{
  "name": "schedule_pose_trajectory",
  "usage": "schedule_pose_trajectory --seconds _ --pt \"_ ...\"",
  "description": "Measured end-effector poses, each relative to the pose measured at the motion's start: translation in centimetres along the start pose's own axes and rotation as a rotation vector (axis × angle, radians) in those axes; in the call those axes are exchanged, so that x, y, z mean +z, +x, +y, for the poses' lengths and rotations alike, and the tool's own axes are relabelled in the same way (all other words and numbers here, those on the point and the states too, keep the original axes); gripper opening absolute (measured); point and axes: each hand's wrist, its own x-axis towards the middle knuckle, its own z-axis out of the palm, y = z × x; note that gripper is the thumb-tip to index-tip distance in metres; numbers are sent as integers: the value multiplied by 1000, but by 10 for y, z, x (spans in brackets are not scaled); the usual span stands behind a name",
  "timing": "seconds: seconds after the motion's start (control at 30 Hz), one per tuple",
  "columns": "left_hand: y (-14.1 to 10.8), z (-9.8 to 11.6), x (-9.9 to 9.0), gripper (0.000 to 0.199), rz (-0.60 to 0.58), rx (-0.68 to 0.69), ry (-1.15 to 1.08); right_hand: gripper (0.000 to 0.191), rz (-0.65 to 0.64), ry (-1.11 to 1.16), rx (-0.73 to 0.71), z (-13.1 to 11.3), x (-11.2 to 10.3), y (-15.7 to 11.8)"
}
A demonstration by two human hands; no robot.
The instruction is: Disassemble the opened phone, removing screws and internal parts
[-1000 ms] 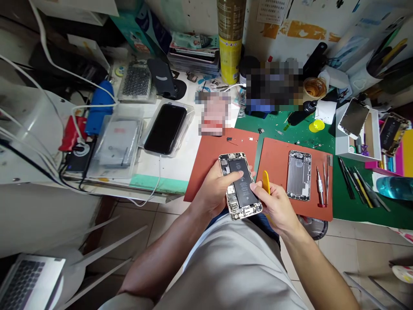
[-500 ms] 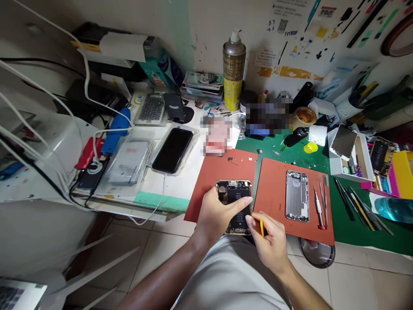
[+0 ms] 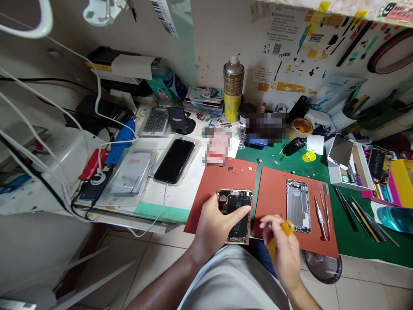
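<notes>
My left hand [image 3: 214, 220] is closed around an opened smartphone [image 3: 223, 199], its thumb lying across the black battery [image 3: 239, 224] inside. The phone stands near the front edge of the left red-brown mat [image 3: 206, 189]. To the right of the phone and apart from it, my right hand [image 3: 286, 257] is closed on a yellow pry tool [image 3: 287, 228], a flat piece with a small hole at one end. A bare metal phone housing [image 3: 297, 206] lies on the right mat [image 3: 271, 193], beside a silver screwdriver [image 3: 320, 215] and tweezers.
A black-screened phone [image 3: 174, 160] on a clear case lies at left, a cable running from it. A spray can [image 3: 233, 88] stands at the back. Several thin tools lie on the green mat [image 3: 342, 241] at right, near a white box [image 3: 350, 178].
My right hand has moved away from the phone to the right and turned, so more of the yellow pry tool shows. My left hand still holds the phone. The view has tilted up.
</notes>
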Motion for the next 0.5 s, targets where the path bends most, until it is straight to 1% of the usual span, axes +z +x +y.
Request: schedule_pose_trajectory --seconds 0.07,0.13,0.2,0.23,0.33,0.43,0.5 --pt "6 0 -3 41 -16 4 26 37 94 103 8 -10 -9 7" --pt "12 -2 -4 43 -20 14 62 40 124 182 7 -22 -15 12" --pt "18 -3 -5 42 3 47 125 41 101 263 -6 -30 -18 14" --pt "20 -4 -4 41 17 72 162 38 74 296 -20 -32 -18 14" --pt "24 -8 -3 35 53 133 234 26 1 276 -73 -31 -12 12" --pt "26 -12 -2 33 31 102 201 24 -57 166 -116 -21 -6 11" --pt "28 -16 -4 34 4 71 157 26 -60 132 -133 -14 -2 11"
